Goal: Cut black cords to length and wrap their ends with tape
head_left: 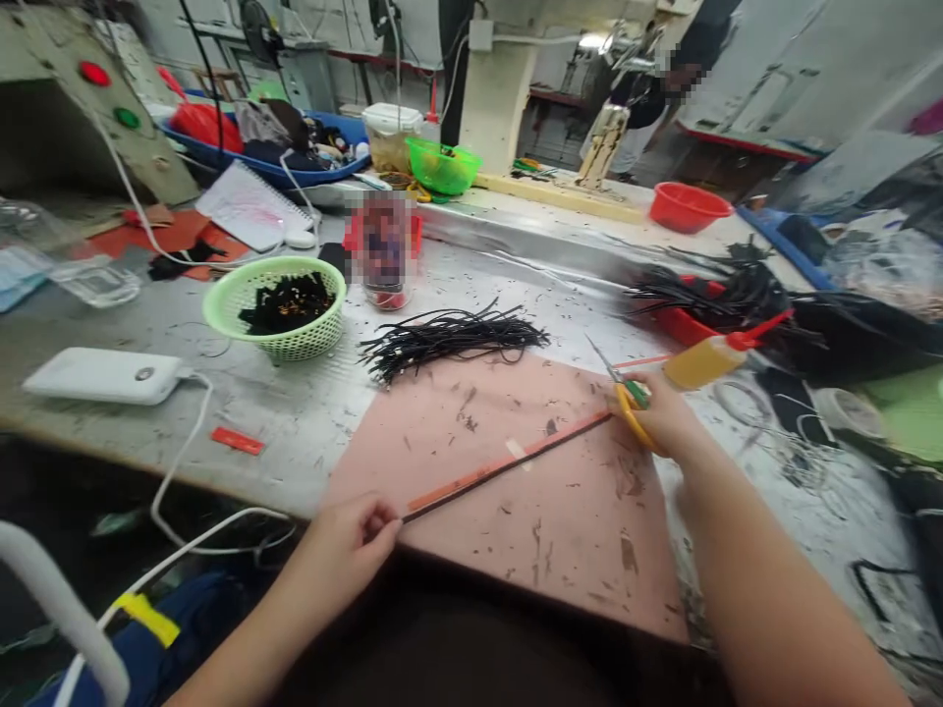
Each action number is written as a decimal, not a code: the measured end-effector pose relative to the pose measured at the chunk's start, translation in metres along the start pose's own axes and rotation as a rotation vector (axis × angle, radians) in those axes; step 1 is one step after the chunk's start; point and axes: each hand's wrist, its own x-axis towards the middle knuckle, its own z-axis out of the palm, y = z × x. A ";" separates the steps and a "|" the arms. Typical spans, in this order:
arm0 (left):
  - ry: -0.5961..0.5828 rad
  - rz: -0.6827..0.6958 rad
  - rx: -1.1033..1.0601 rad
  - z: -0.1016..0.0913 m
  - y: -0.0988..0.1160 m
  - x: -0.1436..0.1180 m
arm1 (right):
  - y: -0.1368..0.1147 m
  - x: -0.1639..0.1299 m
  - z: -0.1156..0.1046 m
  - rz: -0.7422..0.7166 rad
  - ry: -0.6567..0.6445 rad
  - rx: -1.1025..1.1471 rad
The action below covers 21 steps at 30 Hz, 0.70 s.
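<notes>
Stretched slantwise over a pink mat (pixel 575 540) is a thin black cord (pixel 508 469). My left hand (pixel 358 535) pinches its near end at the mat's front edge. At the far end, my right hand (pixel 667 417) is closed around scissors (pixel 639 424) with yellow handles, their blades pointing up and left; whether its fingertips also grip the cord I cannot tell. Directly alongside the cord lies an orange strip (pixel 457 487), with a pale piece of tape across it. Behind them rests a bundle of black cords (pixel 457 341).
A pale green basket (pixel 335 319) of black pieces stands left, near a white power bank (pixel 107 375) with a cable. A squeeze bottle (pixel 703 361) of yellow liquid and a red tray (pixel 682 329) of black cords are at right. Sewing machinery (pixel 608 142) stands behind.
</notes>
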 end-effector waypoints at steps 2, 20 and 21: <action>0.008 -0.006 0.050 0.001 0.003 -0.003 | 0.002 0.001 -0.001 0.046 -0.039 -0.007; 0.088 -0.004 0.300 0.010 0.018 -0.001 | -0.008 -0.004 -0.012 0.073 -0.097 0.142; 0.091 -0.021 0.224 0.010 0.016 0.000 | -0.008 -0.004 -0.014 0.058 -0.096 0.115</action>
